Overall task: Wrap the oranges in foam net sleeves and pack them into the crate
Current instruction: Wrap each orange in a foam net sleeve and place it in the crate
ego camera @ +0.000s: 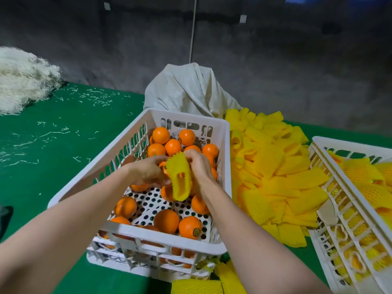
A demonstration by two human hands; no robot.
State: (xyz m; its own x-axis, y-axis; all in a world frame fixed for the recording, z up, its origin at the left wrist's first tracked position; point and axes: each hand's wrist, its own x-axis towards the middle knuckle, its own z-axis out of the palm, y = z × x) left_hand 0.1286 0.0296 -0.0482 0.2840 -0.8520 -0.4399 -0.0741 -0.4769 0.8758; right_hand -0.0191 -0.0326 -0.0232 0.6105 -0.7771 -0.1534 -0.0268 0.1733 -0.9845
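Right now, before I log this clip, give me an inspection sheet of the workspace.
Surface: green cloth-covered table, strewn with white fibre scraps.
Job's things: white perforated plastic crate of bare oranges; loose yellow foam net sleeves beside it; second white crate, right, holding sleeved fruit.
Clutter: white woven sack; white fibre heap.
Grips: left grip holds one orange; right grip pinches a yellow sleeve.
Cables: pale vertical line on wall, cable or pipe unclear.
Surroundings: dark grey wall.

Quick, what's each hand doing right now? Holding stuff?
Left hand: closed, gripping an orange that is mostly hidden.
Right hand: closed, pinching the yellow foam sleeve.
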